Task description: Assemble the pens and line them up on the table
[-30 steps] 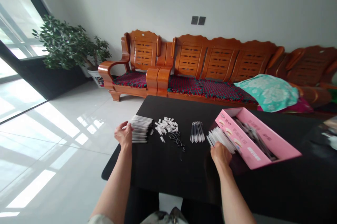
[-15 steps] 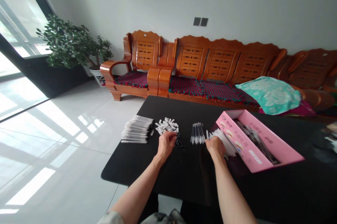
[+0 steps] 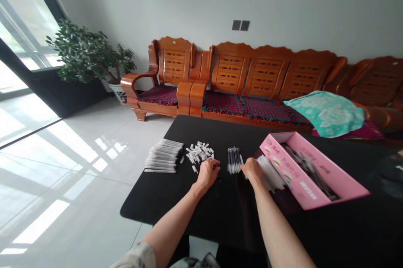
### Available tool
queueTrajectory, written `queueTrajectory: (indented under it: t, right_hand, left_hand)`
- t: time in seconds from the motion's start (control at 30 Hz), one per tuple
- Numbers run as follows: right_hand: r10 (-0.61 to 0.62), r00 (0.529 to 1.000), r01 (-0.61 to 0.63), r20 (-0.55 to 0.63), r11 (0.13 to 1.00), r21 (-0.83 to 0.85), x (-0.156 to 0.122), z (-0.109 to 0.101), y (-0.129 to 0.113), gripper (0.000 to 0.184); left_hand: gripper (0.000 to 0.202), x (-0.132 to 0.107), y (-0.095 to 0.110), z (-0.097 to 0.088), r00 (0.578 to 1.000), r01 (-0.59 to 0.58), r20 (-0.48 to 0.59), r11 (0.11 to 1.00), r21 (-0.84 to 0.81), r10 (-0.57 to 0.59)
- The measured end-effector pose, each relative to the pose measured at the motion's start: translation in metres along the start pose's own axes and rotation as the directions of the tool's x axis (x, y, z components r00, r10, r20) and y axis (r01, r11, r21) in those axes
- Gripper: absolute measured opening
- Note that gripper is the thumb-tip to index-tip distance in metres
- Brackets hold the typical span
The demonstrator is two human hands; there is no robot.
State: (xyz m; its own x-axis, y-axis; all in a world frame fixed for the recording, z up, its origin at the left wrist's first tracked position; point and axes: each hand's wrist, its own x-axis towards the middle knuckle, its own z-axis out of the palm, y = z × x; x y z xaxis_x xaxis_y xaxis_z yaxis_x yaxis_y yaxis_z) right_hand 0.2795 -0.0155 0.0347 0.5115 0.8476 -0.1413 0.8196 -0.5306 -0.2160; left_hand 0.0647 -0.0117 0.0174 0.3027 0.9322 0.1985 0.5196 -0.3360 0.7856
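On the black table (image 3: 176, 201) lie a stack of white pen barrels (image 3: 164, 156), a heap of small white caps (image 3: 199, 152), a few small black tips beside it, and a bundle of dark refills (image 3: 234, 160). My left hand (image 3: 208, 172) rests curled over the black tips, fingers bent down; what it pinches is hidden. My right hand (image 3: 252, 169) sits between the refills and a second pile of white barrels (image 3: 271, 171), fingers curled toward the refills. A pink box (image 3: 315, 184) with finished pens stands to the right.
Wooden sofa and armchair (image 3: 245, 75) with red cushions line the far wall behind the table. A teal cloth (image 3: 325, 113) lies on the sofa. A potted plant (image 3: 85, 56) stands by the window at left. White tiled floor lies left of the table.
My left hand left the white barrel stack and came right to the black tips. My right hand shifted left from the barrel pile toward the refills.
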Motion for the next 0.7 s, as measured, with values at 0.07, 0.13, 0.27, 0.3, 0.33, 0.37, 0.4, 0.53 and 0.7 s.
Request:
queueTrajectory:
  t: [0.07, 0.13, 0.27, 0.3, 0.33, 0.37, 0.4, 0.53, 0.7]
  right_hand:
    - [-0.012, 1.000, 0.012, -0.001, 1.000, -0.008, -0.003, 0.001, -0.004, 0.026]
    - [-0.019, 1.000, 0.019, 0.003, 1.000, -0.015, -0.007, 0.003, -0.009, 0.027]
    - [-0.041, 0.999, 0.041, 0.021, 0.999, -0.010, -0.013, 0.006, -0.015, 0.026]
    - [-0.051, 0.998, 0.051, 0.029, 0.999, -0.002, -0.015, 0.007, -0.016, 0.026]
    - [-0.061, 0.998, 0.060, 0.034, 0.998, 0.009, -0.017, 0.007, -0.017, 0.025]
    - [-0.069, 0.997, 0.068, 0.039, 0.997, 0.024, -0.019, 0.008, -0.017, 0.024]
    - [-0.074, 0.996, 0.072, 0.043, 0.997, 0.041, -0.020, 0.008, -0.016, 0.024]
    - [-0.044, 0.997, 0.037, 0.062, 0.992, 0.118, -0.025, 0.011, -0.009, 0.022]
    - [0.005, 0.997, -0.022, 0.073, 0.973, 0.229, -0.028, 0.021, 0.001, 0.023]
  left_hand:
    - [0.024, 0.011, 0.006, 0.008, 0.999, -0.019, 0.043, 0.997, 0.080, 0.015]
    - [0.021, 0.021, 0.012, 0.016, 0.996, -0.008, 0.091, 0.989, 0.149, -0.006]
    - [0.020, 0.031, 0.018, 0.028, 0.990, 0.047, 0.120, 0.974, 0.222, -0.075]
    - [0.022, 0.031, 0.018, 0.030, 0.988, 0.065, 0.120, 0.968, 0.241, -0.096]
    - [0.025, 0.031, 0.019, 0.032, 0.986, 0.081, 0.118, 0.962, 0.260, -0.115]
    - [0.028, 0.031, 0.019, 0.033, 0.985, 0.094, 0.116, 0.957, 0.276, -0.131]
    - [0.030, 0.030, 0.019, 0.034, 0.983, 0.106, 0.117, 0.952, 0.288, -0.145]
    - [0.027, 0.030, 0.020, 0.037, 0.973, 0.150, 0.120, 0.936, 0.320, -0.197]
    - [0.023, 0.032, 0.022, 0.038, 0.970, 0.178, 0.098, 0.926, 0.332, -0.221]
